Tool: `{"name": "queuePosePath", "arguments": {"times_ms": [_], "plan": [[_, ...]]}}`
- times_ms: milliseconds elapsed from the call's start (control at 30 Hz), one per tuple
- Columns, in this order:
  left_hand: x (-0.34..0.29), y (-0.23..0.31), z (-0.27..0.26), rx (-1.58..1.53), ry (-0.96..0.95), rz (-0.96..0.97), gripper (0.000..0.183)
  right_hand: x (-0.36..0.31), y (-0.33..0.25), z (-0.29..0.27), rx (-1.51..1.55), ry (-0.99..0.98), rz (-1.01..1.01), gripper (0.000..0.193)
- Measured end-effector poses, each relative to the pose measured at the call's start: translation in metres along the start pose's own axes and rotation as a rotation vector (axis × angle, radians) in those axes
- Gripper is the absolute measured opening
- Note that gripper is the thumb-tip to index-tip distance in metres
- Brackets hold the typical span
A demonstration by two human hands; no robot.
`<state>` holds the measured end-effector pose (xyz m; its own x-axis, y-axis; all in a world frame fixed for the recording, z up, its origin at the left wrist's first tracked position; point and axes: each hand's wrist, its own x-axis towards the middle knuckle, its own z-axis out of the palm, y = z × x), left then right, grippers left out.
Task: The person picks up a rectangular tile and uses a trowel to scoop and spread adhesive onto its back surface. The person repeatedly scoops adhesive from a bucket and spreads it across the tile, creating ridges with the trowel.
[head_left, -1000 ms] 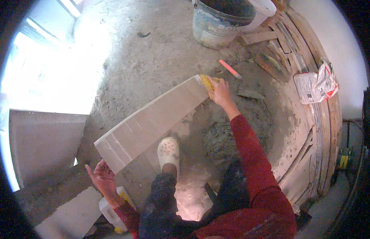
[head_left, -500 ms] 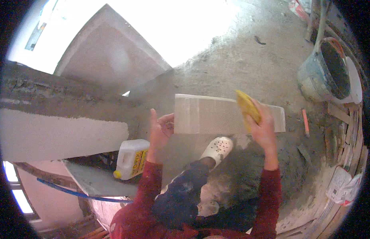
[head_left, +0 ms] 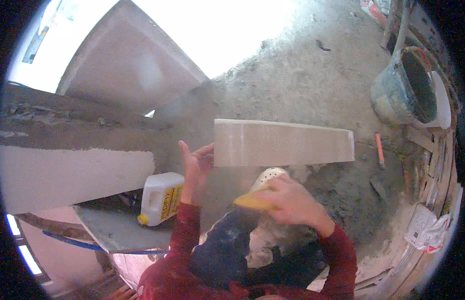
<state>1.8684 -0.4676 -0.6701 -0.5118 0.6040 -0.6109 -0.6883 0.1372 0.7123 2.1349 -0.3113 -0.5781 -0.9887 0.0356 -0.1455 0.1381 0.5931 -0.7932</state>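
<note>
One tile [head_left: 282, 145] is held level in front of the body, above the floor [head_left: 292, 65], its left end met by the fingers of the left hand [head_left: 195, 162]. That hand is spread, with its thumb raised clear of the tile; how far the fingers are tucked beneath cannot be told. One yellow sponge [head_left: 253, 200] is gripped in the right hand [head_left: 295, 202], nearer the body than the tile and apart from it. One pale clog [head_left: 268, 177] is partly covered by the right hand. One white jug [head_left: 160, 197] with a yellow cap is seen near the left forearm. At the right, two buckets [head_left: 392, 102], one orange stick [head_left: 379, 148] and one crumpled bag [head_left: 423, 227] can be counted.
</note>
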Motion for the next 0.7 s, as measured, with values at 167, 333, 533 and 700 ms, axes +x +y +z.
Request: {"name": "queuePosePath", "arguments": {"times_ms": [167,333,533,700], "plan": [[0.049,-0.048,-0.056,0.146,0.142,-0.014,0.093,-0.102,0.078,0.052,0.267,0.568,0.645,0.054],[0.097,-0.098,-0.064,0.264,0.144,-0.09,0.081,-0.148,0.084,0.096,0.678,0.946,0.892,0.055],[0.153,-0.135,-0.12,0.554,0.179,0.116,0.066,-0.156,0.114,0.088,0.961,1.124,0.721,0.047],[0.18,-0.159,-0.12,1.168,0.317,0.461,0.064,-0.195,0.148,-0.09,1.118,1.574,0.339,0.043]]}}
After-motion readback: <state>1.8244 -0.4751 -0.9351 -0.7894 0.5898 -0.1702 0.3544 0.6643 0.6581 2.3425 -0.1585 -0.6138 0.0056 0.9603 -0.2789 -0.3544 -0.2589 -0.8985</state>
